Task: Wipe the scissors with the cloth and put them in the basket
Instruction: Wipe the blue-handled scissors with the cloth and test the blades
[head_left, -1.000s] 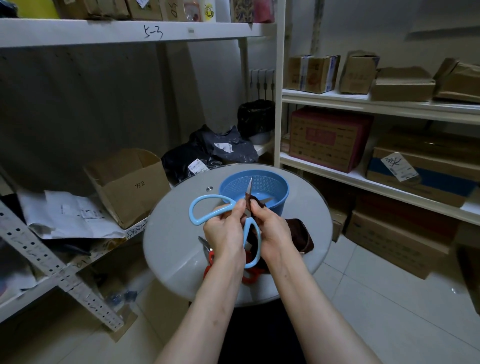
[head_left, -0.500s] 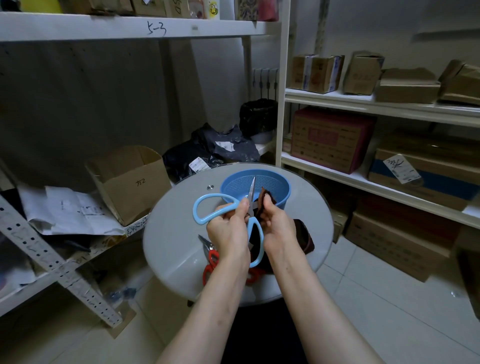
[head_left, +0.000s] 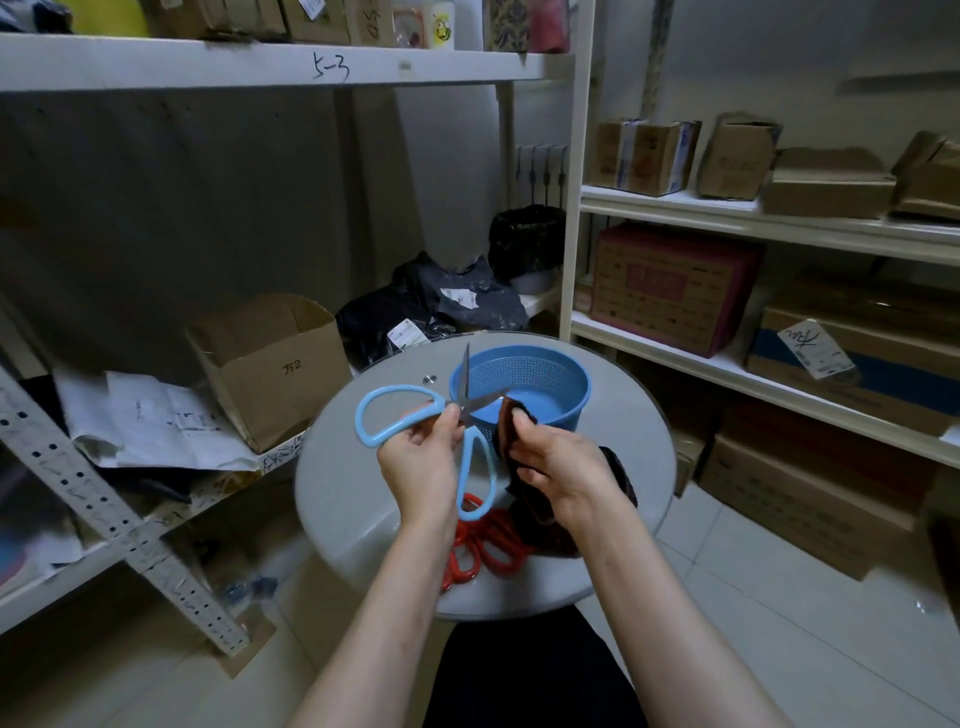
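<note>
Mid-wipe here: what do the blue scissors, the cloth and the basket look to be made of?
The blue scissors: grey metal blades with a dull sheen, handles smooth light-blue plastic, probably moulded. The cloth: dark brown fabric, soft and matte, since it folds limply; weave not readable. The basket: blue plastic, semi-gloss, its wall perforated in a fine grid.

A round grey table (head_left: 353, 493) carries a blue basket (head_left: 571, 410) at its far side and red scissors (head_left: 488, 551) near the front edge — beside them rests a dark cloth (head_left: 550, 538).
</note>
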